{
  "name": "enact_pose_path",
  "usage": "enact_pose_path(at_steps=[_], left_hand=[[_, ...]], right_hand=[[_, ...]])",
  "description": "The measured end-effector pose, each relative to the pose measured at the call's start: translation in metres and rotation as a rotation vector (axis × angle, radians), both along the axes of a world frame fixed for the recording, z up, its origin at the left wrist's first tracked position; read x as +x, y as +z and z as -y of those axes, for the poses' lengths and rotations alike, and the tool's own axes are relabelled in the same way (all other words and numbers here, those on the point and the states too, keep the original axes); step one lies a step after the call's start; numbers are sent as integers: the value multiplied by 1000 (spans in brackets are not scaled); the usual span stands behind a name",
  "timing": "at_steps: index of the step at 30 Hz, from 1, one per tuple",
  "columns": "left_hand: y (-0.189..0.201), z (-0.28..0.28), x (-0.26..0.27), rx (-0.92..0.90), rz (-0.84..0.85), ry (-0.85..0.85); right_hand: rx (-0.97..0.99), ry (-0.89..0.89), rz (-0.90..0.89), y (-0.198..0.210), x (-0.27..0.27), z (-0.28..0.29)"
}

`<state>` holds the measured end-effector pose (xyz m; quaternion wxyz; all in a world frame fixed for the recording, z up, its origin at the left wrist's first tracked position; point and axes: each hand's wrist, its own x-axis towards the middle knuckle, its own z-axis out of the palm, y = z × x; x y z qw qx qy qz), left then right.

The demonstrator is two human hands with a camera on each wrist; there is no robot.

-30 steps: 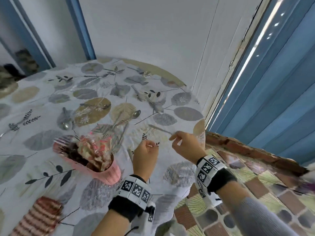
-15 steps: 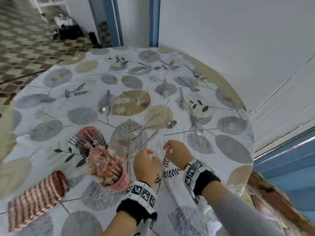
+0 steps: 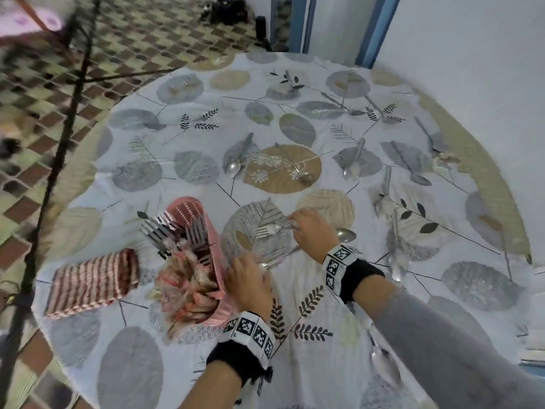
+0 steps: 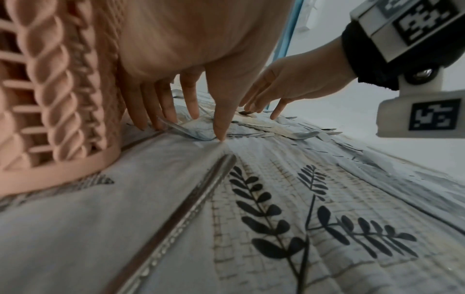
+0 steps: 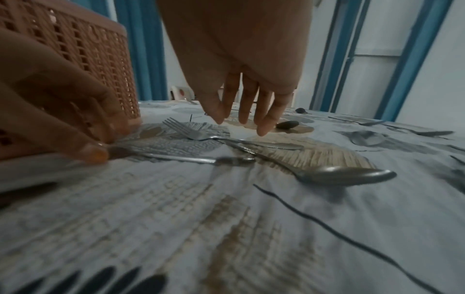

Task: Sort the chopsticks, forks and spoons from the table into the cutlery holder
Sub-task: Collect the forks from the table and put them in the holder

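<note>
cutlery holder (image 3: 203, 261) left of fork (image 3: 267, 229), folded cloth (image 3: 94, 280) further left

One cutlery holder (image 3: 216, 286), one striped cloth (image 3: 94, 280), roughly ten loose utensils (blur hampers counting).

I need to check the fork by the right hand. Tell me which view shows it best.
Right wrist view: the fork lies sharp on the cloth, tines toward the holder, below the right hand. The head view shows it small and partly covered; the left wrist view barely shows it.
</note>
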<state>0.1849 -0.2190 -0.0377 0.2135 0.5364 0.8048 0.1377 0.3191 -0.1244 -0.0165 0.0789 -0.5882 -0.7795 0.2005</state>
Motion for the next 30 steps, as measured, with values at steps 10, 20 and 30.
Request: enact_pose_path(at_steps=[10, 20, 30], left_hand=[[-4, 3, 7, 153, 444, 288], [42, 8, 17, 344, 852, 460], [108, 9, 13, 623, 491, 210]], right_hand=[[39, 127, 207, -23, 12, -19], [-90, 198, -42, -8, 22, -25], [10, 28, -661, 48, 4, 0]])
